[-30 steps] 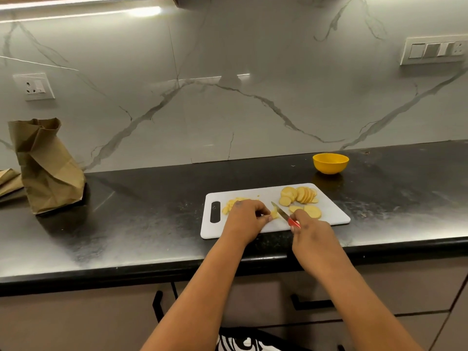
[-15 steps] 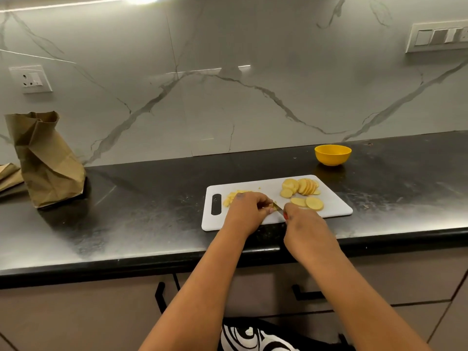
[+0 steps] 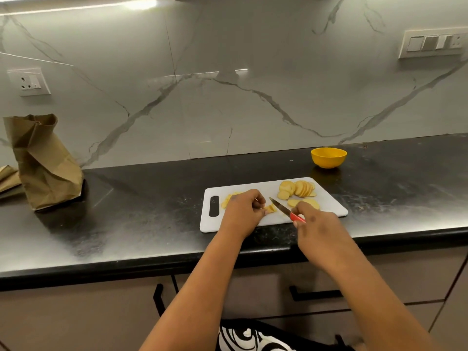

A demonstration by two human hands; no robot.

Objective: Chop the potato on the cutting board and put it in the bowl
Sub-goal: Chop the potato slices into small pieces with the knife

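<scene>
So the white cutting board (image 3: 255, 188) sits near the front edge of a black tabletop (image 3: 126, 214), handle slot to the left. The left hand (image 3: 243, 214) is curled over a small potato piece (image 3: 271, 208) around the middle of the board, fingertips pinching it down against the surface. The right hand (image 3: 316, 221) grips a knife (image 3: 286, 210) by its red handle, with the blade angled up and to the left so the tip is just beside that piece. Can't really tell if the edge is touching the potato or a hair off it.

More potato is spread over the board: a fanned row of round slices (image 3: 298, 190) in the far right corner, two flat slices just in front of those next to the right hand, and a little heap of cut bits (image 3: 228, 200) peeking out behind the left hand near the handle slot.

The yellow bowl (image 3: 328, 158) stands on the tabletop behind the board's right corner, apart from it, close to the marble-look wall. From this angle I can't see what's inside it.

Way off to the left there's a crumpled brown paper bag (image 3: 43, 163) standing upright, and another bit of brown paper at the frame edge beside it.
</scene>
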